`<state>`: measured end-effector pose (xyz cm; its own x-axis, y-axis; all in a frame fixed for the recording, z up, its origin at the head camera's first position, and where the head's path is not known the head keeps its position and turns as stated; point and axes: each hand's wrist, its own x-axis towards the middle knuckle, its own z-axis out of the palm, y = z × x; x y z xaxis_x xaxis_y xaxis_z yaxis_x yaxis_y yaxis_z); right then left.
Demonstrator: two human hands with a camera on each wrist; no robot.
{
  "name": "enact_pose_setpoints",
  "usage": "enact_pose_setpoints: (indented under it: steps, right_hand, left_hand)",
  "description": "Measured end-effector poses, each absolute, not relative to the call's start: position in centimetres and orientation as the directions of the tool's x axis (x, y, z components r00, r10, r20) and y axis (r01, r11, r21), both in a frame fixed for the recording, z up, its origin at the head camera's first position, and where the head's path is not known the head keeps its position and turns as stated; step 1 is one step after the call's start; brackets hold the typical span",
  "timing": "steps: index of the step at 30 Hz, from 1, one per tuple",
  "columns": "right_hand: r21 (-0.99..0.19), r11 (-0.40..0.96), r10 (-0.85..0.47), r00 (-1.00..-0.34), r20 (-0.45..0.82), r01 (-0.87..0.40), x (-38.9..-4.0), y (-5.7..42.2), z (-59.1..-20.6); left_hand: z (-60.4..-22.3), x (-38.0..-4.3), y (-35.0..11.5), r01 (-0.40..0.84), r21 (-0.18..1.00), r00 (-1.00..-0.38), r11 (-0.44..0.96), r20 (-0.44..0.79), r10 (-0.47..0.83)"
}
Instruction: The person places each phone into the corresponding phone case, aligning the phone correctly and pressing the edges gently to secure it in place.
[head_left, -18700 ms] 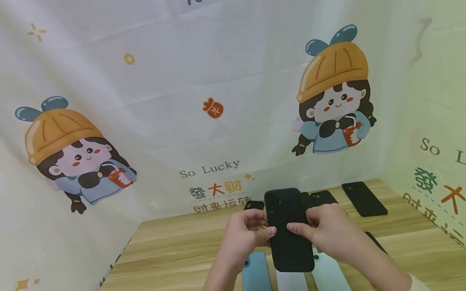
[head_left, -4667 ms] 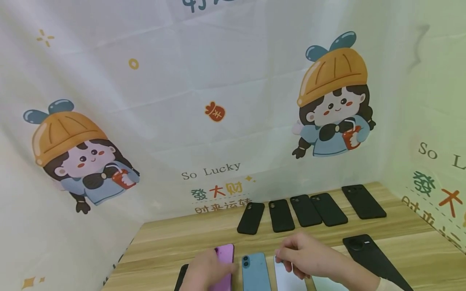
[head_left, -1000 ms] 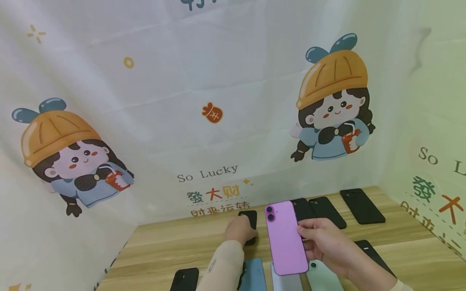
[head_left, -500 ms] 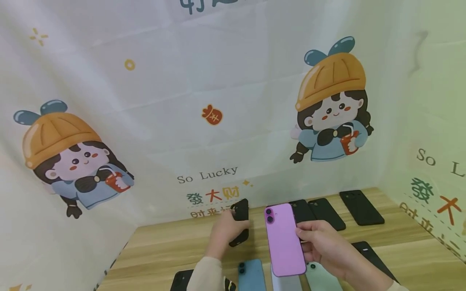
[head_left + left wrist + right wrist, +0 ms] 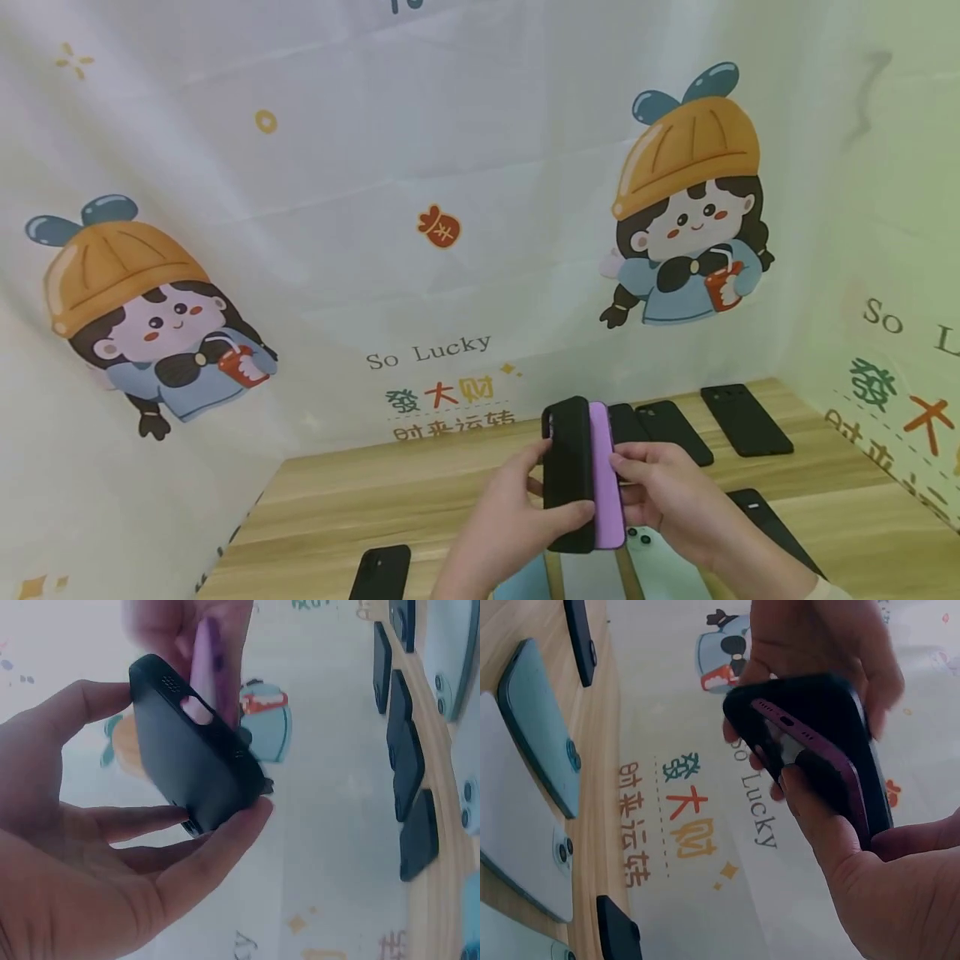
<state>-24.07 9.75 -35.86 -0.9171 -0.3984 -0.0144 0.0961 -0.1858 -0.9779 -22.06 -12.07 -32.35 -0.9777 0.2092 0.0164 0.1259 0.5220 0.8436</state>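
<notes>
My left hand [image 5: 510, 508] grips a black phone case [image 5: 567, 475] above the table, thumb on its near side and fingers round the other edge. In the right hand [image 5: 663, 475] is a pink-purple phone [image 5: 609, 492], pinched by its right edge. The case overlaps the phone's left part, covering its cameras in the head view. In the right wrist view the phone's bottom edge [image 5: 810, 735] lies against the open side of the case [image 5: 840, 701], at an angle to it. From the left wrist, the case [image 5: 191, 757] shows its bottom cutout, with the phone [image 5: 214, 667] behind.
Along the back of the wooden table [image 5: 322, 500] lie several black cases [image 5: 675, 433], one [image 5: 746, 419] farther right. Blue [image 5: 525, 579], white [image 5: 592, 575] and mint [image 5: 663, 562] phones lie in front. A black-backed phone [image 5: 381, 571] lies front left, another [image 5: 776, 529] right. Printed cloth hangs behind.
Long before, both hands held a black-cased phone; later the left hand was at the purple phone. Since then, the left hand has lifted a case from the back row and brought it against that phone.
</notes>
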Motion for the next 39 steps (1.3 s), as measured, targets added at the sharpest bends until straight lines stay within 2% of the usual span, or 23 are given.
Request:
enact_pose_setpoints:
  steps: [3, 6, 9, 12, 16, 20, 23, 26, 32, 35, 39]
  right_hand:
    - [-0.978, -0.185, -0.423, -0.906, -0.014, 0.101, -23.8, 9.6, -35.6]
    - [-0.989, -0.122, -0.407, -0.913, -0.029, 0.085, -23.7, 9.3, -35.4]
    - [-0.996, -0.066, -0.373, -0.927, -0.03, 0.058, -23.7, 9.1, -35.2]
    - [-0.997, -0.077, -0.376, -0.926, 0.004, 0.027, -23.7, 9.3, -35.0]
    - [-0.992, -0.121, -0.415, -0.91, 0.026, 0.027, -23.6, 9.6, -35.0]
    - [-0.997, -0.081, -0.433, -0.901, 0.032, 0.004, -23.4, 9.5, -34.9]
    - [-0.998, 0.033, -0.408, -0.912, 0.037, -0.055, -23.2, 9.3, -34.6]
    - [-0.967, 0.215, -0.349, -0.935, 0.056, -0.138, -22.9, 9.1, -34.3]
    - [-0.798, 0.567, -0.216, -0.972, 0.094, -0.203, -22.1, 8.8, -33.8]
    - [-0.729, 0.65, -0.202, -0.974, 0.107, -0.215, -21.8, 9.0, -33.7]
    - [-0.696, 0.665, -0.252, -0.958, 0.133, -0.272, -21.6, 9.4, -33.5]
  left_hand:
    - [-32.4, -21.8, -11.2, 0.134, 0.815, -0.982, 0.563, 0.032, 0.188]
    - [-32.6, -21.6, -10.8, 0.16, 0.785, -0.983, 0.598, 0.073, 0.167]
    - [-32.7, -21.8, -10.8, 0.193, 0.797, -0.98, 0.573, 0.133, 0.145]
    - [-32.9, -22.4, -11.0, 0.201, 0.878, -0.979, 0.434, 0.165, 0.12]
    - [-33.2, -23.3, -12.0, 0.12, 0.977, -0.981, 0.174, 0.09, 0.171]
    - [-33.5, -23.7, -12.9, 0.043, 0.996, -0.971, 0.084, 0.022, 0.237]
    - [-33.6, -23.7, -13.2, 0.05, 0.996, -0.971, 0.075, 0.031, 0.238]
    - [-33.6, -23.6, -13.1, 0.077, 0.993, -0.971, 0.088, 0.055, 0.231]
    - [-33.4, -23.3, -12.8, 0.109, 0.988, -0.963, 0.11, 0.078, 0.258]
    - [-33.3, -23.1, -12.7, 0.103, 0.989, -0.958, 0.107, 0.07, 0.277]
    - [-33.4, -22.9, -12.8, 0.08, 0.992, -0.95, 0.096, 0.047, 0.309]
